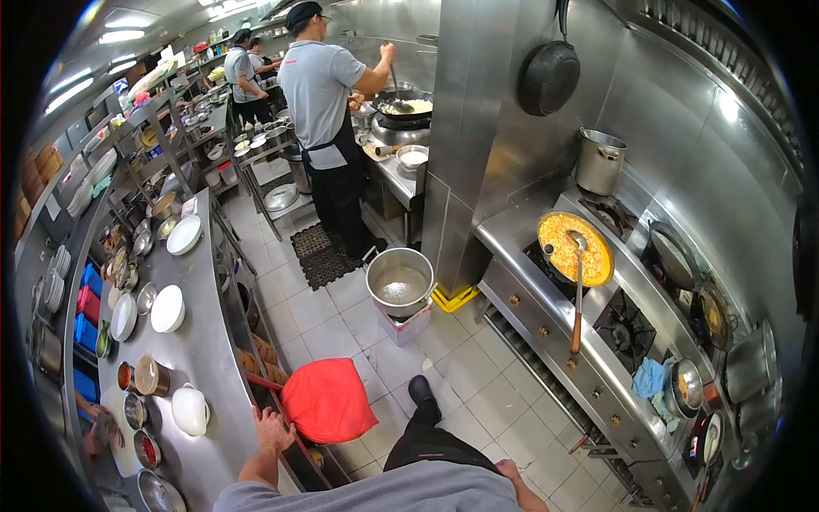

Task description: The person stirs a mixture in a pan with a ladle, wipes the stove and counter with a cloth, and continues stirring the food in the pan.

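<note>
My left hand (275, 429) rests at the edge of the steel counter (209, 341), fingers spread, holding nothing. Right beside it is a red cushioned seat (328, 401). A white jug (190, 410) stands farther in on the counter. My right hand (510, 472) hangs low by my hip, partly hidden by my body, so its fingers do not show clearly. On the stove to my right, a pan of orange-yellow food (559, 235) has a ladle (578, 294) lying in it, its wooden handle reaching over the front edge.
A large metal pot (401, 305) stands on a low support on the tiled floor (461, 367) ahead. Beyond it, a co-worker (320, 94) stirs a wok (405, 108). White bowls (168, 309) line the counter. A co-worker's hand (102, 433) shows at far left.
</note>
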Demonstrator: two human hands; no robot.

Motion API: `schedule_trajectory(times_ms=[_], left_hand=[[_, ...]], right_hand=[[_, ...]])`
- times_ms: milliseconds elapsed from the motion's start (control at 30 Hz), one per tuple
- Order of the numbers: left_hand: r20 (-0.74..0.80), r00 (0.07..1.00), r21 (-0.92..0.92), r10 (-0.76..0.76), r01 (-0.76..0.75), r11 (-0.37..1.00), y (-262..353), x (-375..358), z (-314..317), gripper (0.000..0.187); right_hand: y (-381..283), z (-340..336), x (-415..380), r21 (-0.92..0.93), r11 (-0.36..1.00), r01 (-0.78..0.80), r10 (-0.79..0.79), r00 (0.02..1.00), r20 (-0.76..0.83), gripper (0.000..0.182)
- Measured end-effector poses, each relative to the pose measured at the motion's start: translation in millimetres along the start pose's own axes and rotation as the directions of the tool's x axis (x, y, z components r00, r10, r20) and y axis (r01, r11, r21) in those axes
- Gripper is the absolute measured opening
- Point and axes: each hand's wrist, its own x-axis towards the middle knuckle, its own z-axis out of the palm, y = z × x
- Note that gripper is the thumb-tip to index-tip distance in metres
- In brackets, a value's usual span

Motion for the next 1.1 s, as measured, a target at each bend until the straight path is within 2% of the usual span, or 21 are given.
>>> schedule_trajectory(times_ms=[233, 533, 833, 1100], left_hand=[[0.005, 1.0, 0.005, -0.004, 0.004, 1.0, 0.4, -0.4, -2.4, 0.041], [-0.004, 1.0, 0.006, -0.002, 0.002, 1.0, 0.2, -0.8, -1.6, 0.041], [0.047, 0.999, 0.016, -0.008, 0.007, 1.0, 1.4, -0.7, -5.6, 0.046], [0.038, 0.999, -0.002, -0.01, 0.01, 1.0, 1.6, -0.9, -5.4, 0.047]], right_hand=[[1.8, 2.2, 1.1, 0.024, 1.0, -0.008, 0.008, 1.0, 0.001, 0.026], [9.8, 8.2, 12.7, -0.042, 0.999, -0.024, 0.024, 1.0, 0.01, 0.031], [4.2, 6.7, 1.3, 0.039, 0.997, -0.067, 0.067, 0.998, -0.002, 0.031], [-5.3, -1.2, -10.0, 0.027, 0.999, -0.046, 0.045, 0.999, 0.018, 0.034]])
